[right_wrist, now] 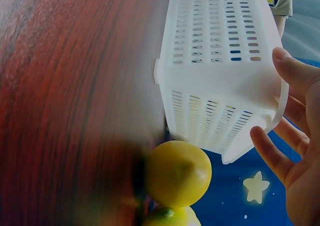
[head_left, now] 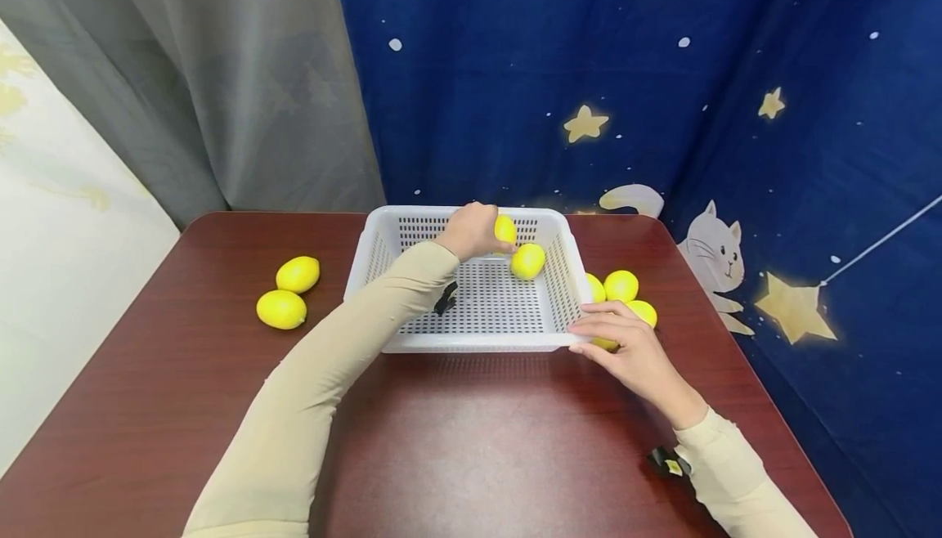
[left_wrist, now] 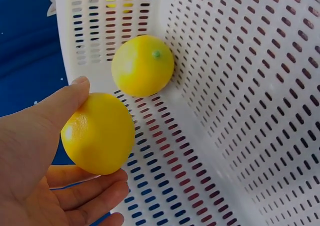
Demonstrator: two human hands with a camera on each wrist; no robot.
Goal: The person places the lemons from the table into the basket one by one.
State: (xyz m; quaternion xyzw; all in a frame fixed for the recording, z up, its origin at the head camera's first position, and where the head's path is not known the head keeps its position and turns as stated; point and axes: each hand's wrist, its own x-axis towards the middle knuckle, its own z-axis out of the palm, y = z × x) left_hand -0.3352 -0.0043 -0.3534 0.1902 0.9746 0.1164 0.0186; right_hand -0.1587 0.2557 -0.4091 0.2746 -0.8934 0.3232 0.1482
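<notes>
My left hand [head_left: 471, 231] reaches into a white slotted plastic basket [head_left: 471, 345] and holds a lemon [left_wrist: 102, 136] between thumb and fingers. Beside it, a second lemon [left_wrist: 142, 65] lies against the basket's corner, its green tip showing in the left wrist view. At the basket's near right corner, my right hand [head_left: 621, 346] grips the rim, with fingertips over the edge and the thumb at the near outer side. Just outside the right wall sit several more lemons [head_left: 621, 285], partly hidden by that hand and the basket.
Two lemons [head_left: 282, 309] lie close together left of the basket. Everything stands on a dark red wooden table [head_left: 471, 440]. Behind it hang a grey curtain [head_left: 257, 72] and a blue star-patterned curtain [head_left: 500, 72].
</notes>
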